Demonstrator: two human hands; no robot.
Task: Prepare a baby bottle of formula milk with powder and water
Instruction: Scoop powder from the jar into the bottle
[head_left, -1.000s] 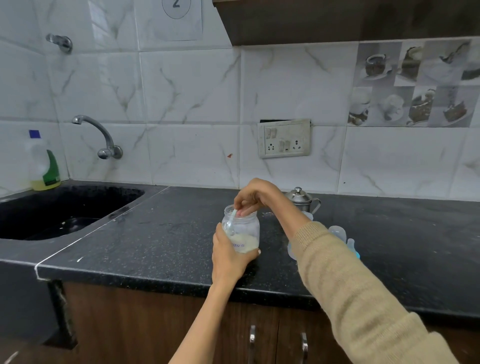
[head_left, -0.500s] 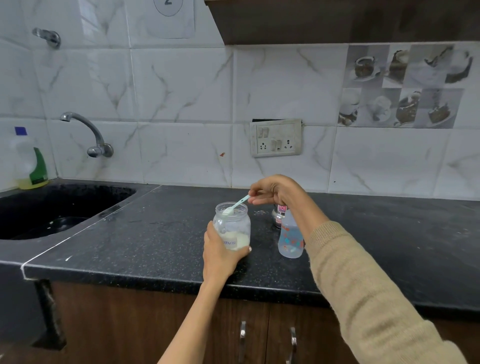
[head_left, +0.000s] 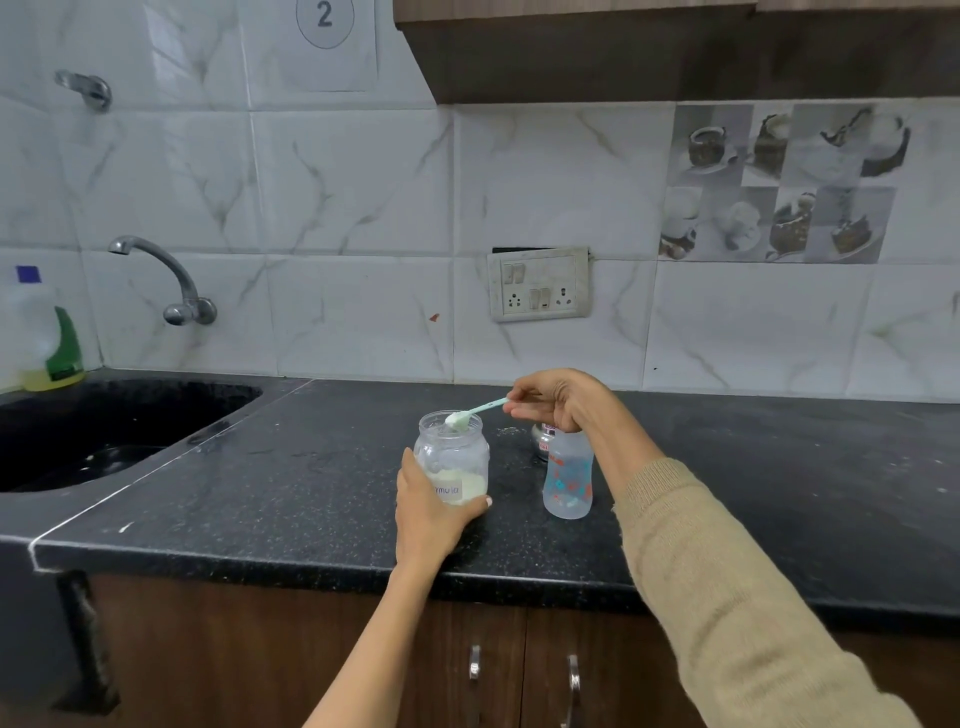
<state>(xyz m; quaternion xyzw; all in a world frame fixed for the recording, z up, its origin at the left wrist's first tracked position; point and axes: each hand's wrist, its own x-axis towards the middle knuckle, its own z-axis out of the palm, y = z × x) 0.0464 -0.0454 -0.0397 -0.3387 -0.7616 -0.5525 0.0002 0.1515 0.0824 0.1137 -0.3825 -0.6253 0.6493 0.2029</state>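
One jar (head_left: 453, 457), one bottle (head_left: 568, 480), one scoop (head_left: 475, 411)

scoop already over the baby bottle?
No, the loaded scoop in the right hand sits over the mouth of the formula jar; the baby bottle stands apart to its right.

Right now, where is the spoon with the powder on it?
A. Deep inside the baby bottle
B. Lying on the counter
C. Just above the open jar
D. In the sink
C: the right hand holds the spoon with its heaped bowl just over the mouth of the jar, which the left hand grips.
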